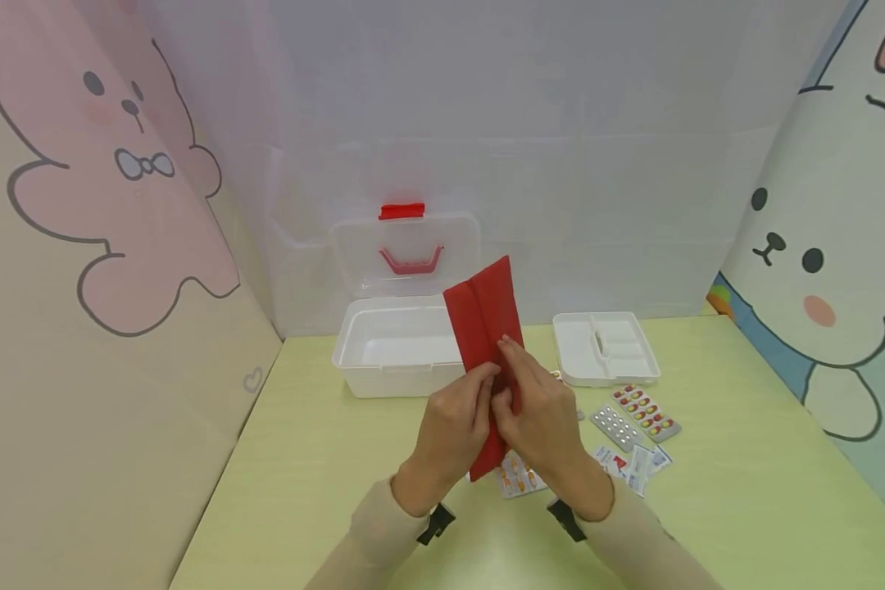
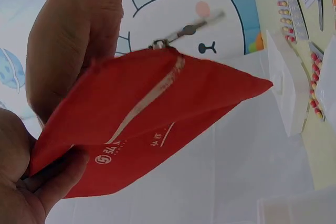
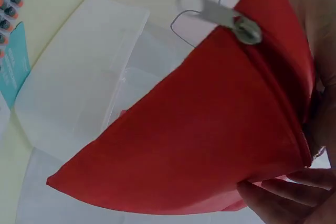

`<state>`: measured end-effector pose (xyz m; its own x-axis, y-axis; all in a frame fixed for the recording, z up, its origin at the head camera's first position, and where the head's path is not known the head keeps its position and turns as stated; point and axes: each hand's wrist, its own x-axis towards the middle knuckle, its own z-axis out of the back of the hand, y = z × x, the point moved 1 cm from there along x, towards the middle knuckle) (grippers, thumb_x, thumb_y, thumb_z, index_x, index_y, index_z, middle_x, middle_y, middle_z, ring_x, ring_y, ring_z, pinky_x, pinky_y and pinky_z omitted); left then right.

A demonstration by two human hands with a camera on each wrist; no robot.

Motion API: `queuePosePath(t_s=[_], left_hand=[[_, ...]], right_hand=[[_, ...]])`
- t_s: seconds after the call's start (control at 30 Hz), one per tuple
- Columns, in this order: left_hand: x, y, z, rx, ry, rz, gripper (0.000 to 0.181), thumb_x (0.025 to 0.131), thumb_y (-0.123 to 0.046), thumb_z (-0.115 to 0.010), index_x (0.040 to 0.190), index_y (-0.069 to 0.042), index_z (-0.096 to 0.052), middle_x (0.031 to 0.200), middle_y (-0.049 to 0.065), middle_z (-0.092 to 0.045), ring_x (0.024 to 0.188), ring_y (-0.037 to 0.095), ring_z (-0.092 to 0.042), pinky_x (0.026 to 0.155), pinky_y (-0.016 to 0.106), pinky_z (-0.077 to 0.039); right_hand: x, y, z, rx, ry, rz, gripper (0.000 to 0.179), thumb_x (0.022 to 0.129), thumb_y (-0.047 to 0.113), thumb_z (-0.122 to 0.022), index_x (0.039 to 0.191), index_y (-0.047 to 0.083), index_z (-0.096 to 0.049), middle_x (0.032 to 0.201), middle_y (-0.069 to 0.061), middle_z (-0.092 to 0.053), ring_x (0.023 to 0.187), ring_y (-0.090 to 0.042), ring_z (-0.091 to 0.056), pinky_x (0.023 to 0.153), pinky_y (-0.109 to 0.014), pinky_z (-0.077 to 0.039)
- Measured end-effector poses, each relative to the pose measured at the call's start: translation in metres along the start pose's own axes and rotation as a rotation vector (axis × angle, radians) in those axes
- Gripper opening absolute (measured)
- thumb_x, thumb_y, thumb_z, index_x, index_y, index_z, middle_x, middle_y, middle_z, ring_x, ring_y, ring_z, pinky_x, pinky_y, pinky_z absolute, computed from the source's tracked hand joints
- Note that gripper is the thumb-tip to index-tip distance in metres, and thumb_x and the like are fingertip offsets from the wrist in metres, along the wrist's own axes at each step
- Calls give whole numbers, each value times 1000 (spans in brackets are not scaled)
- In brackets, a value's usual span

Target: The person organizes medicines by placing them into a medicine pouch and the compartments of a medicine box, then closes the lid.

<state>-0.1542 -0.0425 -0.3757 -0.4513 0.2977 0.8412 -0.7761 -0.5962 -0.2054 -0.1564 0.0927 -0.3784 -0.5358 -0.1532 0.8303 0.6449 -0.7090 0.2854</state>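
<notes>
Both hands hold a red zippered pouch [image 1: 483, 319] upright above the table. My left hand [image 1: 450, 422] grips its left side with curled fingers. On the other side my right hand [image 1: 546, 414] pinches it between thumb and fingers. White lettering and a pale stripe mark the pouch [image 2: 142, 108] in the left wrist view. A metal zipper pull [image 3: 210, 13] hangs at one end, and the zipper near it looks parted in the right wrist view. What the pouch contains is hidden.
A white box [image 1: 394, 381] with its clear lid [image 1: 350, 254] raised stands behind the hands. To the right are a white divided tray [image 1: 627, 373], blister packs [image 1: 646, 412] and small packets [image 1: 640, 469]. Another capsule blister pack [image 1: 519, 482] lies partly under the pouch.
</notes>
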Motion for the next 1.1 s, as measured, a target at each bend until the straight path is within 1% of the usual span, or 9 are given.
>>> queuePosePath(t_s=[0.1, 0.23, 0.37, 0.5, 0.63, 0.8, 0.93, 1.1], left_hand=[[-1, -2, 0, -3, 25, 22, 18, 89, -1, -67, 106, 2, -64, 89, 10, -73, 78, 17, -72, 75, 24, -58], [-1, -2, 2, 17, 51, 41, 19, 89, -1, -67, 108, 1, -64, 91, 9, -73, 78, 16, -72, 75, 23, -58], [-1, 0, 5, 44, 38, 50, 16, 90, -1, -64, 107, 0, -65, 89, 9, -73, 75, 15, -71, 71, 22, -58], [0, 3, 10, 59, 18, 58, 15, 91, -2, -61, 106, 0, -65, 86, 8, -72, 69, 13, -68, 66, 21, -57], [1, 7, 14, 62, 28, 74, 15, 92, -2, -59, 105, 0, -65, 83, 8, -71, 63, 12, -63, 62, 20, -55], [1, 12, 20, 74, 54, 107, 15, 92, -3, -59, 105, 0, -66, 77, 7, -69, 58, 10, -58, 57, 18, -52], [0, 18, 24, 99, 55, 116, 14, 91, -3, -60, 102, -1, -67, 76, 6, -69, 57, 11, -59, 57, 19, -53], [-1, 25, 31, 132, 41, 123, 12, 88, -2, -60, 98, -2, -68, 80, 8, -72, 60, 15, -64, 59, 25, -55]], right_hand=[[-2, -2, -1, -5, 5, -18, 43, 81, 1, -68, 124, -4, -61, 113, -20, -70, 91, -33, -73, 74, -44, -58], [-3, -6, -1, -32, 2, -21, 35, 84, 4, -71, 118, -3, -65, 104, -20, -73, 86, -31, -74, 72, -42, -58], [-3, -13, 0, -68, -32, -10, 29, 83, 2, -73, 112, -3, -67, 96, -19, -74, 76, -27, -73, 66, -39, -59], [-4, -22, 3, -69, -46, -28, 27, 84, 1, -71, 110, -2, -66, 94, -17, -74, 70, -24, -71, 62, -37, -59], [-4, -28, 7, -66, -48, -52, 23, 86, 3, -69, 108, -1, -67, 91, -16, -74, 68, -22, -71, 59, -36, -58], [-3, -37, 10, -97, -94, -40, 18, 85, 0, -68, 103, -1, -68, 84, -14, -74, 63, -21, -69, 54, -35, -56], [-5, -44, 12, -117, -91, -46, 15, 86, 3, -66, 102, 0, -68, 82, -13, -74, 63, -20, -69, 53, -36, -55], [-7, -50, 13, -161, -112, -39, 15, 86, 3, -65, 100, 2, -69, 75, -11, -72, 55, -19, -64, 46, -36, -48]])
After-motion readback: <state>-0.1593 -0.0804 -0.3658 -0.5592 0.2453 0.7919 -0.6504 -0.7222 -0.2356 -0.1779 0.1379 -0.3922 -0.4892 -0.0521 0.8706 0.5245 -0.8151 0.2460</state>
